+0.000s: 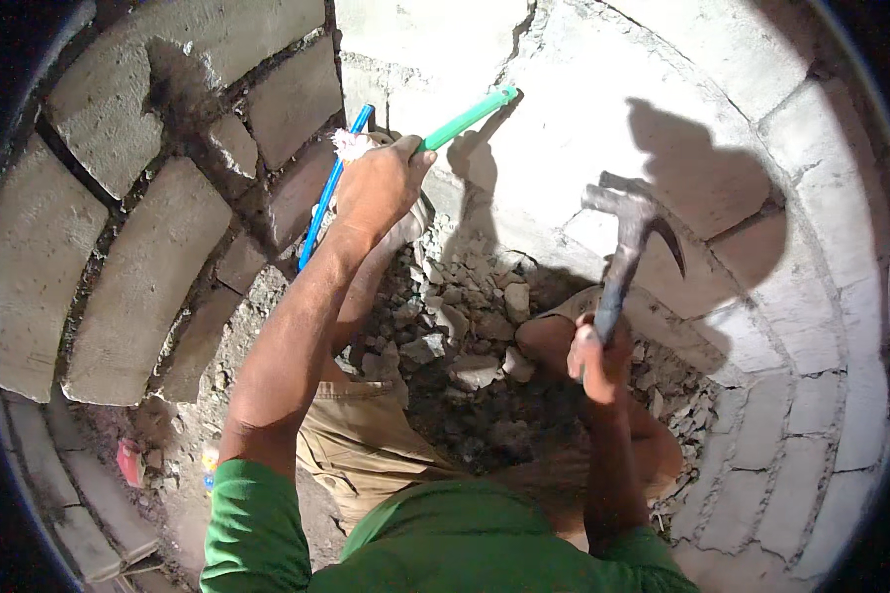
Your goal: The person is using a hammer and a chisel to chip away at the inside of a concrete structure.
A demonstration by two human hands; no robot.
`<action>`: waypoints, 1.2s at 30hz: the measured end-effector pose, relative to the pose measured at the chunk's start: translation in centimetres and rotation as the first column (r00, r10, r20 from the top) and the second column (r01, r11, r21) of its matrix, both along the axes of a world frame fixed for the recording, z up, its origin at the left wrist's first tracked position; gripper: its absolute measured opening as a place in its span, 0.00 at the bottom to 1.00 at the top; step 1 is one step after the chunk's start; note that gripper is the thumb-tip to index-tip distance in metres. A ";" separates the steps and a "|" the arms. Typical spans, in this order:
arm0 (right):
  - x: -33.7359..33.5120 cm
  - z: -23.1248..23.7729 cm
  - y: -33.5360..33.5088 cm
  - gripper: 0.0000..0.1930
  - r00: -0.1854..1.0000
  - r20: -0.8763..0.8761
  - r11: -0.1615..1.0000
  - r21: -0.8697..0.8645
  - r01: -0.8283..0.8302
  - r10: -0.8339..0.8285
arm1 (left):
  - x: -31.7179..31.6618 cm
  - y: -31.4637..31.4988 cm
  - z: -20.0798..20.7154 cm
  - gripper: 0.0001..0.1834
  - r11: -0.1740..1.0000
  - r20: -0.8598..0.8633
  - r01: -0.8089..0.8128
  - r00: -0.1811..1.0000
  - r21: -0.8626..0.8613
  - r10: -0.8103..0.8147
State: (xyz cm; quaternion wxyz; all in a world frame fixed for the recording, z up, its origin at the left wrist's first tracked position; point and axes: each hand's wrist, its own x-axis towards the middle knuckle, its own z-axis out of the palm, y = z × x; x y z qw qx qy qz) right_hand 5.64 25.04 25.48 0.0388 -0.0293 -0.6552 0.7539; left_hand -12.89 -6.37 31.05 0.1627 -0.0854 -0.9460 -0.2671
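My left hand (381, 188) is closed around a green handle (470, 117) with a hole at its far end. Frayed white bristle-like strands (351, 145) stick out on the other side of the fist, so it looks like a brush. Beside that hand a blue rod (328, 198) slants past; whether the fingers touch it I cannot tell. My right hand (598, 358) grips a claw hammer (628, 232) low on its dark handle, head up and curved claw toward the right. The hammer is apart from the pale stone (564, 128) and throws a large shadow on it.
Broken stone rubble (475, 371) lies between my bent legs. Stone blocks with open joints (148, 277) stand at the left, and narrower courses (771, 465) curve along the right. A red scrap (130, 462) lies at the lower left.
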 end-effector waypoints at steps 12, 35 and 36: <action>-7.0 9.6 -2.7 0.15 0.950 -0.305 0.898 0.396 0.191 -0.067 | -0.7 -0.3 1.1 0.16 0.999 -0.042 -0.026 0.999 -0.043 0.024; -16.7 10.3 -6.5 0.15 0.924 -0.382 0.216 0.901 0.375 -0.011 | -0.7 0.6 0.2 0.16 0.996 -0.063 -0.012 0.998 -0.088 0.006; -16.9 10.7 -6.1 0.16 0.967 -0.247 0.427 0.869 0.251 -0.067 | -0.9 0.6 0.4 0.16 0.996 -0.115 -0.028 0.993 -0.083 0.018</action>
